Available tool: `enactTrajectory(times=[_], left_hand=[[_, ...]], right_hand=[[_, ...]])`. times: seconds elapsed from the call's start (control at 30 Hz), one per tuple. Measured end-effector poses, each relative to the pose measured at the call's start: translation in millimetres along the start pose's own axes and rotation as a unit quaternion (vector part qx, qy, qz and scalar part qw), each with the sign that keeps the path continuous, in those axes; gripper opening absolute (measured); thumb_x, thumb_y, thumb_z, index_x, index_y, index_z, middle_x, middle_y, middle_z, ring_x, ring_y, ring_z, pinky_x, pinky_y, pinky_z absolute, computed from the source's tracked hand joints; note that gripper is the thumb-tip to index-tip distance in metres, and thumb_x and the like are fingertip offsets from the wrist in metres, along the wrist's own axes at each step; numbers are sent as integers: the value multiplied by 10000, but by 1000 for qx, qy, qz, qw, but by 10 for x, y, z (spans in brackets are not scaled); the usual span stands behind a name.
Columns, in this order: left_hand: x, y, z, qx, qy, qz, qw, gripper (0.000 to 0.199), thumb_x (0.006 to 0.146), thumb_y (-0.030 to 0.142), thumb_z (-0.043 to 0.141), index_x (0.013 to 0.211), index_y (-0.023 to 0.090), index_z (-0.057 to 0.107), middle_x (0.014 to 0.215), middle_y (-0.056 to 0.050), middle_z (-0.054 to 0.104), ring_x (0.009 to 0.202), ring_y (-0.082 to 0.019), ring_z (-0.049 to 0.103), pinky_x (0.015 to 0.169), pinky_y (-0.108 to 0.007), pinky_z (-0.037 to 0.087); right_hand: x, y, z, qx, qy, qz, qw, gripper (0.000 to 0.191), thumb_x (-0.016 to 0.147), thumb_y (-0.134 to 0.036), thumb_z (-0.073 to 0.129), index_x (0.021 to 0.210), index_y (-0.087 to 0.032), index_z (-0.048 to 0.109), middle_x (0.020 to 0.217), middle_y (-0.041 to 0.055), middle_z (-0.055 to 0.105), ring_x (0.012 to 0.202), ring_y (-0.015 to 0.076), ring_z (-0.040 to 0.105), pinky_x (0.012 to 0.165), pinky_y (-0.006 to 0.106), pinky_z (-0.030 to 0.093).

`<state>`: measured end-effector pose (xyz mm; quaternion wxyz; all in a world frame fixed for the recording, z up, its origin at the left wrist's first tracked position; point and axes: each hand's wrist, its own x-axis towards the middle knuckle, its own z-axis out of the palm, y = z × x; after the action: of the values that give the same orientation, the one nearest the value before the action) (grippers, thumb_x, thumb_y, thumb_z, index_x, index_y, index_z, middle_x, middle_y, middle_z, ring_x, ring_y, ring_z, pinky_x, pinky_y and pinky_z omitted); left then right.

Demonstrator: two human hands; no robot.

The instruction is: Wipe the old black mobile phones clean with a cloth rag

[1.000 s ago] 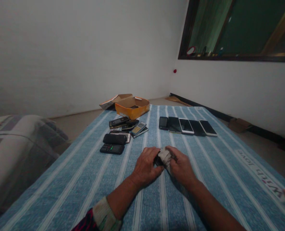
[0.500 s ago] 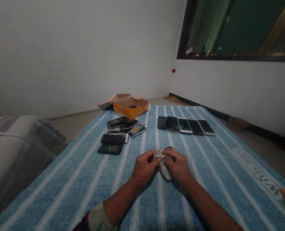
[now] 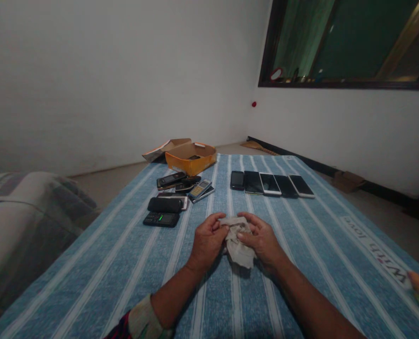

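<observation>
Blue striped cloth (image 3: 103,278) covers the surface; at its near middle, the left hand (image 3: 207,242) and right hand (image 3: 260,240) pinch a crumpled grey rag (image 3: 238,245) between their fingers (image 3: 251,223), with a row of smartphones (image 3: 269,184) farther off and a white wall (image 3: 106,84) beyond.

Wider gap between the left hand (image 3: 207,242) and the right hand (image 3: 260,240), no longer pressed together but parted to either side of the grey-white cloth (image 3: 238,245). Cloth looser and more opened out, with a longer fold trailing toward the forearms. Edge of a dark object, showing above the cloth half a second ago, now out of sight. Orange cardboard box (image 3: 190,165) and row of smartphones (image 3: 271,184) slightly further left in the view, a shift of the head camera only.
</observation>
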<state>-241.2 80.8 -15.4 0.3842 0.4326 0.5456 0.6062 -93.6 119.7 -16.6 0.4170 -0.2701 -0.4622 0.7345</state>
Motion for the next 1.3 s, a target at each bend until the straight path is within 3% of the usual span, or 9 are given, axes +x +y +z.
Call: enactTrajectory(times=[0.1,0.2,0.3,0.5,0.67,0.87,1.13,1.23,1.3], left_hand=[[-21,-6,-15,99,12,104,990,282,730,208,617,1005,164,663,824,-20,681,657,-141,612,623,-259,491],[-56,38,-34,184,4,217,959,176,780,162,587,914,187,698,895,-43,667,799,-168,628,742,-292,515],[-81,94,-39,214,-16,259,942,191,828,150,547,903,192,717,887,-59,663,862,-189,630,795,-315,512],[-91,140,-37,141,-117,155,971,281,910,289,499,949,156,744,827,-63,678,772,-181,628,722,-294,498],[-93,69,-18,69,-125,58,988,455,675,307,762,1092,131,715,932,-81,712,758,-195,629,693,-302,508],[-55,69,2,-12,-114,-10,993,365,629,231,741,976,119,752,808,-58,732,719,-197,645,688,-308,513],[-4,100,-25,52,-17,19,998,140,630,240,691,720,153,754,618,-4,674,578,-153,578,546,-248,453],[-22,122,-14,44,-29,8,999,135,637,260,692,705,155,743,569,11,635,527,-129,536,498,-226,416],[-37,136,-9,19,-49,-17,998,140,634,264,696,699,146,732,543,17,611,490,-112,507,467,-214,388]], right_hand=[[1,16,-7,21,19,-16,999,685,566,-276,878,1182,-211,586,859,30,742,700,186,689,660,296,530],[4,20,-6,27,35,-35,998,707,566,-276,876,1206,-217,582,856,21,739,701,182,686,666,292,534],[2,5,12,24,50,-45,997,690,570,-270,871,1199,-221,592,855,16,736,683,172,675,653,288,535],[-4,-39,67,14,98,-72,993,489,550,-258,858,1008,-214,692,773,4,725,637,153,647,601,263,510],[9,-13,39,-20,119,-69,990,218,552,-259,829,727,-181,725,704,14,710,611,163,635,556,259,485],[-22,-3,22,-25,85,-49,995,255,605,-262,807,836,-169,755,789,45,738,681,178,668,638,279,516],[17,25,35,-141,41,-101,984,433,585,-144,750,1013,-211,732,947,20,736,872,203,684,816,333,535],[33,13,23,-183,52,-113,975,357,604,-126,688,943,-214,758,898,13,739,832,191,676,778,311,537],[36,-5,21,-187,58,-99,976,301,597,-130,668,871,-206,767,805,5,732,724,170,657,659,273,533]])
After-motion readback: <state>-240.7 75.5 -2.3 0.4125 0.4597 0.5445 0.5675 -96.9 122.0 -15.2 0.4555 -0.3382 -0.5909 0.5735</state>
